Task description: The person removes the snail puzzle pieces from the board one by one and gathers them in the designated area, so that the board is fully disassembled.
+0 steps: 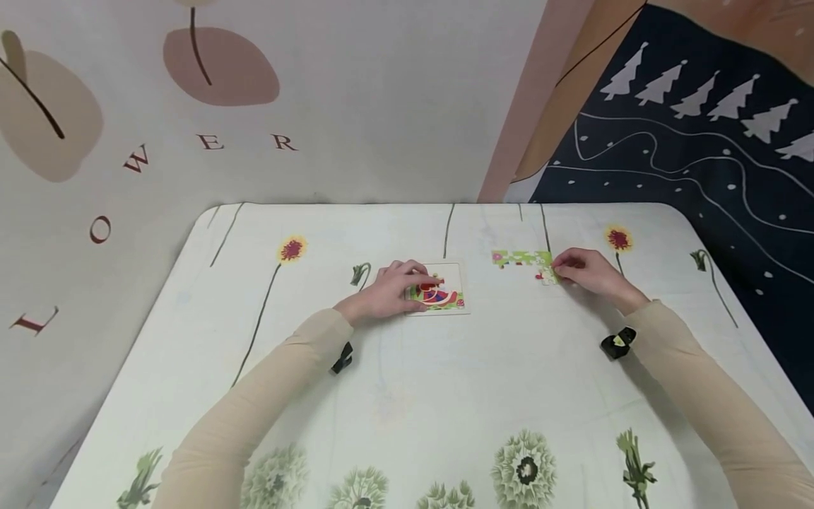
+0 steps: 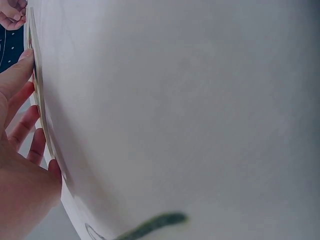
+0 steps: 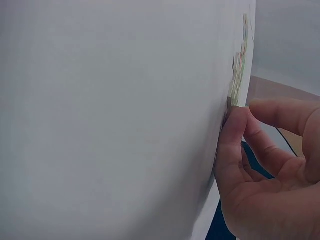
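Note:
My left hand (image 1: 393, 288) rests on a flat, pale-bordered puzzle board (image 1: 439, 312), fingers spread over its left part. The picture on it, red, blue and green, shows between my thumb and forefinger. In the left wrist view, the fingertips of that hand (image 2: 25, 125) lie along the thin board, seen edge-on. Further right, joined green jigsaw pieces (image 1: 520, 257) form an L, a row with a short arm downward. At the right side of that L, my right hand (image 1: 588, 271) pinches a puzzle piece (image 1: 547, 276) between thumb and forefinger, its edge partly hidden by the fingertips.
A white cloth with printed flowers (image 1: 292, 249) covers the table (image 1: 407, 396). Behind it hangs a pale printed curtain (image 1: 381, 106), with a dark panel of white trees (image 1: 699, 162) at the right. Black wrist cameras (image 1: 618, 343) sit below both cuffs.

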`<state>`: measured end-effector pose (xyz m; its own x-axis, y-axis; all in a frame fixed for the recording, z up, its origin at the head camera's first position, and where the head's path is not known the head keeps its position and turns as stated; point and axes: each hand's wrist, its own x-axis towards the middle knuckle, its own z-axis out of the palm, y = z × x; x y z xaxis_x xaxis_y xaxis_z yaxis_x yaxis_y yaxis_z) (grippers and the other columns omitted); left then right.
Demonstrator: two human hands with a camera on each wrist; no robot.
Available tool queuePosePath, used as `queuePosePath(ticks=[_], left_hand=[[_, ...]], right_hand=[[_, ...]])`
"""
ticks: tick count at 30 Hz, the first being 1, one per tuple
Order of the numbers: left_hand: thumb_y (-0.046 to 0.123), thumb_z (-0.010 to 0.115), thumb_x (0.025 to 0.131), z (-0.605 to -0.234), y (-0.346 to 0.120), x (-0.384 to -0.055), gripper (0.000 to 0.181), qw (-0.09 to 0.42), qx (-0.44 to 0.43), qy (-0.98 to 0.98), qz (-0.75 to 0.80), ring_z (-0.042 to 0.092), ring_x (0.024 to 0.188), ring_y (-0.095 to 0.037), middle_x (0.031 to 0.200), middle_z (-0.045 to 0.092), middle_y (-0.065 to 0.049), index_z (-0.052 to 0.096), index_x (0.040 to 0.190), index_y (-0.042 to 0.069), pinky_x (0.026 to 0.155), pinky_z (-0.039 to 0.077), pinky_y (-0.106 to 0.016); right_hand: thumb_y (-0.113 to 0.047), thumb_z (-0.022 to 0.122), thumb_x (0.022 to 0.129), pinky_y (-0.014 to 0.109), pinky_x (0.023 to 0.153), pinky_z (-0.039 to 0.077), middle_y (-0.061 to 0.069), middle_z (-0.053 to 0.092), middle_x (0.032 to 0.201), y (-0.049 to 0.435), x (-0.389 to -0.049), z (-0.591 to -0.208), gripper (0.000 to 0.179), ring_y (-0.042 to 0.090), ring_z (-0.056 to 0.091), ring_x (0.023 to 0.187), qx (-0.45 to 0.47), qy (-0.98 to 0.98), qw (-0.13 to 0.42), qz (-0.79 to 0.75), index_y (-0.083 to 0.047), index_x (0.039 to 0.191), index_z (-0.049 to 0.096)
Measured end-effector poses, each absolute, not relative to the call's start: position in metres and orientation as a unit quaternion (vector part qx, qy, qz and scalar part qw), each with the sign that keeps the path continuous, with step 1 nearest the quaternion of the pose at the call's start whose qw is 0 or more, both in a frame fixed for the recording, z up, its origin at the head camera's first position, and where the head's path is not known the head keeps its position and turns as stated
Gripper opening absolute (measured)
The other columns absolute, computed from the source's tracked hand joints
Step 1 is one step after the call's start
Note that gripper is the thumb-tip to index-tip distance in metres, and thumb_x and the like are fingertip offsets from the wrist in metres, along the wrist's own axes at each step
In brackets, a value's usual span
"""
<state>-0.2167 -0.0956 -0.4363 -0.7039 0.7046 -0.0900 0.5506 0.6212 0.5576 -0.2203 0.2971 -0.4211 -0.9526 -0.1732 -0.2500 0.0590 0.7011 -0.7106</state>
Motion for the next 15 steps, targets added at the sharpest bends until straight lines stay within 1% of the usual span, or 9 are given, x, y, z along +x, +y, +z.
queuePosePath(ticks=[6, 15], left_hand=[[0.026, 0.07, 0.09, -0.4367, -0.0957, -0.2167, 0.053, 0.153, 0.356, 0.887, 0.251, 0.036, 0.118, -0.026, 0.136, 0.044, -0.006, 0.054, 0.14, 0.019, 0.099, 0.025, -0.048], [0.026, 0.07, 0.09, -0.4375, -0.097, -0.2174, 0.052, 0.151, 0.354, 0.887, 0.256, 0.035, 0.118, -0.026, 0.136, 0.044, -0.005, 0.054, 0.14, 0.02, 0.099, 0.024, -0.047]], right_hand=[[-0.016, 0.053, 0.1, 0.027, 0.067, 0.045, 0.016, 0.062, 0.1, 0.2992, -0.219, -0.423, 0.027, 0.018, 0.056, 0.081, -0.03, 0.906, 0.147, -0.395, 0.005, 0.115, 0.058], [-0.016, 0.052, 0.1, 0.028, 0.068, 0.044, 0.017, 0.061, 0.1, 0.2969, -0.2187, -0.421, 0.027, 0.019, 0.054, 0.082, -0.028, 0.903, 0.152, -0.402, 0.005, 0.116, 0.058]])
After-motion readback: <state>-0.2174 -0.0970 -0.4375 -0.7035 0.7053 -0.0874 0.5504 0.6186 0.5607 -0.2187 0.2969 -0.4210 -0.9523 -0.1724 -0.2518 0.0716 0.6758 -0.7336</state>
